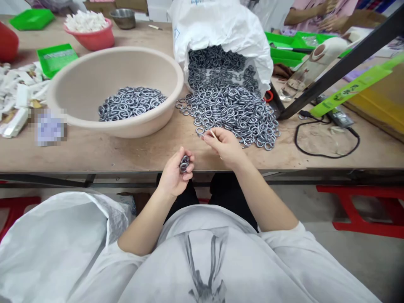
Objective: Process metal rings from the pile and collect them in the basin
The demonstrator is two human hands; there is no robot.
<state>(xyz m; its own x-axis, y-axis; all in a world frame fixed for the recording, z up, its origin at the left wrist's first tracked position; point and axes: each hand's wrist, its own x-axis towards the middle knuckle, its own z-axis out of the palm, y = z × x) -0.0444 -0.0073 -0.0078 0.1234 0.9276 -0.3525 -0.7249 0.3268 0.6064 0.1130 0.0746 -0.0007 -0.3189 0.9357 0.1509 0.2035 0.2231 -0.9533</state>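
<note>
In my left hand (178, 170), closed near the table's front edge, are a few dark metal rings (184, 163). My right hand (229, 147) is closed around a thin pale stick (214, 134), at the front of a heap of metal rings (233, 109). A ring lies at its fingertips; whether they grip it I cannot tell. The heap spills from the mouth of a white sack (221, 25) lying on its side. Left of the sack, a large beige basin (120, 128) holds many more of these rings (132, 103).
Left on the wooden table (126, 158) are white parts (22, 92), green trays (58, 61) and a red bowl (94, 40). At right, a dark metal bar (341, 63) slants past a clear bottle (296, 82) and a black cable (328, 158). Another person's hands (331, 17) show behind.
</note>
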